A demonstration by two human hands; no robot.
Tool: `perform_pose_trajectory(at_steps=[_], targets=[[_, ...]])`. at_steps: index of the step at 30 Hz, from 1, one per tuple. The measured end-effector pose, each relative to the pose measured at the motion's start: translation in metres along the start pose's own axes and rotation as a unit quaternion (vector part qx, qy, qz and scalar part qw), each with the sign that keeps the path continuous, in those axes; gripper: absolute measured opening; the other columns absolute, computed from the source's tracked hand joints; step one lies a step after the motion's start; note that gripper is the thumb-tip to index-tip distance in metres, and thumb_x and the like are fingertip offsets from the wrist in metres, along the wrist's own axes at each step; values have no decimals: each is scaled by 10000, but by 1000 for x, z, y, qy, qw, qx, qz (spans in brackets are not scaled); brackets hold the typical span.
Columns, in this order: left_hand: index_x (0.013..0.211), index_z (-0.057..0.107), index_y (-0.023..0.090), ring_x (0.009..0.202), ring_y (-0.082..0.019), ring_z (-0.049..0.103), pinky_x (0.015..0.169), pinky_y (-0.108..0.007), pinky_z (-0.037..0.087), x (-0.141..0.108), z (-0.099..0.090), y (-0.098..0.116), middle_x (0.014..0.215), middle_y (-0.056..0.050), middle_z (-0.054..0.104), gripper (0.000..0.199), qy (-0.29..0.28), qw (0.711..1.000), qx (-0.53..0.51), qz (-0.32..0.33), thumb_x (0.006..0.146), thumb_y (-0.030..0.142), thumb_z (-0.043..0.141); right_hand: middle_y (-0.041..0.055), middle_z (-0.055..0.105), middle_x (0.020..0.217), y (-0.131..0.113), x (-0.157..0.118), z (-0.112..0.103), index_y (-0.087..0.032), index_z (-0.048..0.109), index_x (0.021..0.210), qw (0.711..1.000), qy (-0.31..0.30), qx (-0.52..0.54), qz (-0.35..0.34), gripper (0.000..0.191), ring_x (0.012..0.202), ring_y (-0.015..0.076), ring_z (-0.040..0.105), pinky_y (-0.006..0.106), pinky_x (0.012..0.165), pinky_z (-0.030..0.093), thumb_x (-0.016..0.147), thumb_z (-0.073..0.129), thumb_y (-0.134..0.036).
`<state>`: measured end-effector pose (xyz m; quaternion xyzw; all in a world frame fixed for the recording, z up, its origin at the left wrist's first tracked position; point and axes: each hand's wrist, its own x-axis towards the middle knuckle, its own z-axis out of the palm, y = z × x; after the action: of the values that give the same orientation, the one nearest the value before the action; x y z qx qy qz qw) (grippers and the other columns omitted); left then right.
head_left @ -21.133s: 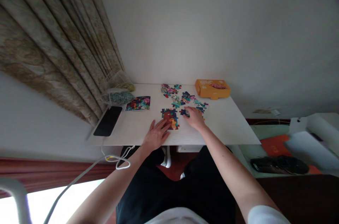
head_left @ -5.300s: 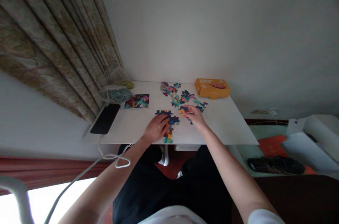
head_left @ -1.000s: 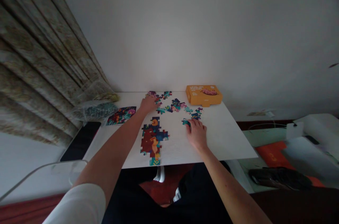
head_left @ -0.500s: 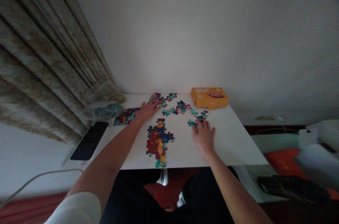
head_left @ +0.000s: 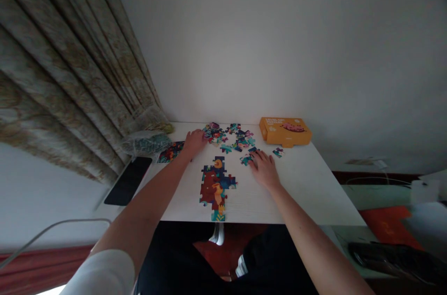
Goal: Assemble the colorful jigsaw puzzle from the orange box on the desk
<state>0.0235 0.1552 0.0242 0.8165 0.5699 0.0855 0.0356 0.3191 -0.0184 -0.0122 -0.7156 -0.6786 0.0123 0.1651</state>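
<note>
Here's the joined puzzle section (head_left: pixel 211 186), lying flat on the white table (head_left: pixel 307 192), left of the middle, its long axis running from the near edge straight out toward the wall! One end, with the yellow leaf shape, sits right by that near edge; the other, with an orange round shape, points at the wall, and a short blue arm juts out to the right. Up to the far left goes the left hand (head_left: pixel 195 142), palm down, fingers loosely extended, tips at the heap of loose pieces (head_left: pixel 214 133), clasping nothing that shows. And the right hand (head_left: pixel 265 168)? Flat and spread, fingertips down on a teal piece (head_left: pixel 246 159) and its dark neighbour, no grip taken! One stray piece (head_left: pixel 278 152) lies apart, tilted, near the orange box (head_left: pixel 286 131), which stretches left to right, front flap facing the person.
</note>
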Motion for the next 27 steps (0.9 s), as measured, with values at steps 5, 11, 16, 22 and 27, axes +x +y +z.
perform_pose_trajectory(at_steps=[5, 11, 16, 22, 27], targets=[[1494, 530, 280, 1467, -294, 449, 1241, -571, 252, 23, 11, 18, 1584, -96, 511, 507, -42, 994, -46, 85, 1002, 401, 500, 139, 531, 1553, -4, 21, 5, -228, 592, 1424, 1000, 3, -8, 18, 449, 1445, 314, 440, 562, 1189, 283, 1050, 448, -431], [1336, 669, 237, 1305, -283, 589, 1114, -422, 435, 41, 13, 29, 1388, -108, 668, 421, -48, 993, -70, 83, 944, 376, 604, 164, 615, 1436, -10, 45, 7, -186, 614, 1385, 998, 38, -7, 51, 440, 1302, 317, 538, 489, 1087, 357, 1036, 466, -411], [1306, 646, 264, 1221, -322, 634, 1003, -450, 478, 52, 7, 32, 1324, -96, 700, 506, -67, 992, -107, -17, 834, 410, 754, 182, 645, 1364, -14, 54, 7, -181, 659, 1294, 996, 50, -11, 70, 394, 1251, 329, 543, 466, 1027, 365, 1030, 465, -400], [1275, 647, 234, 1227, -328, 623, 1040, -461, 460, 43, -8, 42, 1289, -104, 701, 544, -15, 988, -147, -36, 768, 341, 813, 177, 635, 1373, -11, 53, 9, -172, 649, 1296, 996, 57, -7, 72, 404, 1249, 317, 541, 449, 1027, 362, 1043, 443, -410], [1311, 589, 212, 1135, -230, 650, 1014, -367, 513, -17, -14, 50, 1240, -90, 680, 500, 144, 944, -296, -40, 849, 328, 741, 194, 620, 1382, -8, 54, 10, -164, 636, 1320, 995, 62, -2, 82, 446, 1253, 327, 536, 455, 1028, 368, 1055, 412, -445]])
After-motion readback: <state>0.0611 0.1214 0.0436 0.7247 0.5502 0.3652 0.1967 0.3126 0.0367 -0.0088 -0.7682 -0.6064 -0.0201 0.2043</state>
